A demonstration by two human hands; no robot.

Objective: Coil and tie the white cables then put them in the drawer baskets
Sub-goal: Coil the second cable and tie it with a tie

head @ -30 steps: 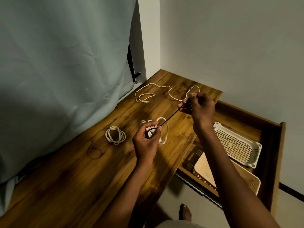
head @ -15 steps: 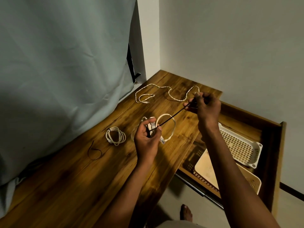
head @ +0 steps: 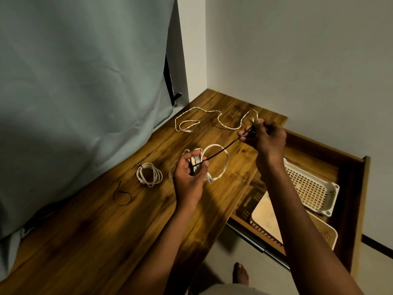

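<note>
My left hand (head: pixel 188 175) grips a coiled white cable (head: pixel 221 165) above the wooden desk (head: pixel 119 226), its loop hanging out to the right. A thin black tie (head: pixel 221 150) runs taut from that coil up to my right hand (head: pixel 265 138), which pinches its far end. Left of my left hand a second coiled white cable (head: pixel 149 174) lies on the desk. A loose braided white cable (head: pixel 212 119) snakes across the desk's far end. The open drawer at right holds a white mesh basket (head: pixel 310 188) and a beige basket (head: pixel 268 222).
A spare black tie (head: pixel 122 195) lies on the desk near the grey curtain (head: pixel 74 81), which hangs along the desk's left side. The drawer (head: pixel 359 188) juts out to the right. A bare foot (head: pixel 240 273) stands on the floor below.
My right hand has drawn the black tie up and to the right, pulling it taut. The coil's loop has opened wider in my left hand.
</note>
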